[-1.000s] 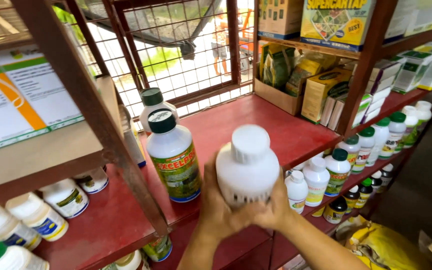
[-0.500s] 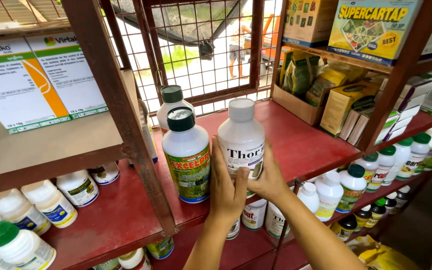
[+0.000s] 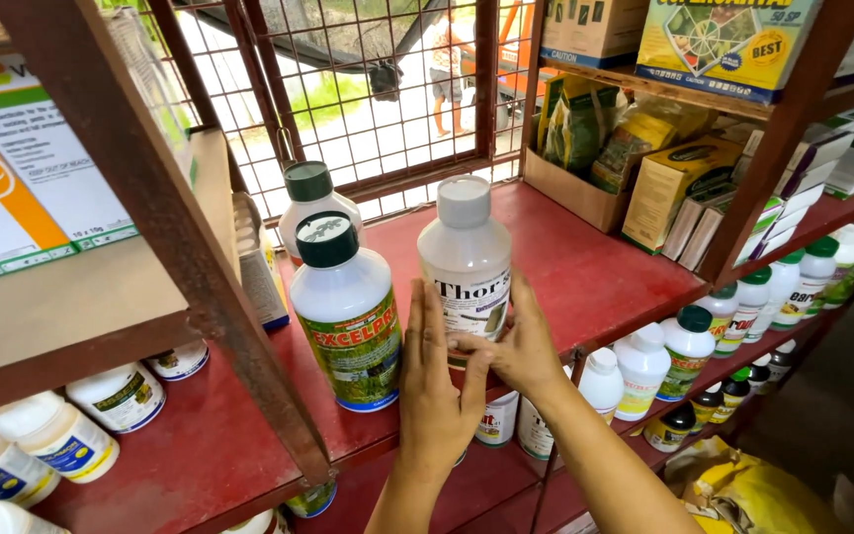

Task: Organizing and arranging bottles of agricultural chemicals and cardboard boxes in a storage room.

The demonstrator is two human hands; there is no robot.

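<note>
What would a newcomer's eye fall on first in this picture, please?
Most striking is the white bottle with a white cap, upright on the red shelf at centre, with the left hand and right hand on its lower part. Just left of it stands a green-capped bottle with a green label, with another green-capped bottle behind by the wire mesh.

The white bottle [image 3: 466, 267] is smooth, slightly translucent plastic with a glossy paper label and a matt cap. Left of it, the green-capped bottle [image 3: 346, 316] is glossy plastic. Under both, the red shelf [image 3: 585, 267] looks painted, matt and scuffed.
</note>
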